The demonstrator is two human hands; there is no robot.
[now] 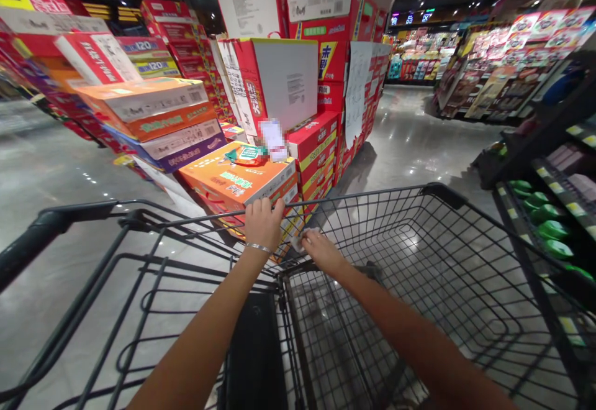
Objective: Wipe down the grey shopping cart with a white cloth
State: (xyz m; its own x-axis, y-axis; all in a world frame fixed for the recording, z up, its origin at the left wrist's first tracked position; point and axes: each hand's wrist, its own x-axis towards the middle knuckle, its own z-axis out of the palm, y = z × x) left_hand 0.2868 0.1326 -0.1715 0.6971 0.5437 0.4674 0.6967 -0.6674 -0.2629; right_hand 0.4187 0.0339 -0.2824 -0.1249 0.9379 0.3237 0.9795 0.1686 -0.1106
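Box (228,180), orange, flat, lying on top of a low pile (316,149) of red cartons, right up against the front of the cart (433,189), and that is where it sits at this moment. Left hand (263,223) is out over the cart's wire rim, fingers (267,206) curled over the near edge of the box, clamped on it, bracelet (258,247) showing at the wrist. Right hand (321,250) is lower, down by the rim just beside the box's near corner. Its fingers are turned away from the camera, with something pale at their tips, and I cannot tell whether they grip the box, the wire or nothing at all.

How far along? By my reading, barely begun: one hand has a hold and the other is close in. But the box looks flat on the pile, with no tilt, no gap under it and no sign of a lift. It is not in the cart's basket, so the whole carry over the rim is left to do.

More cartons tower behind the pile. Glossy floor (410,136) runs past to the right, where a shelf (572,208) carries green bottles (544,214).
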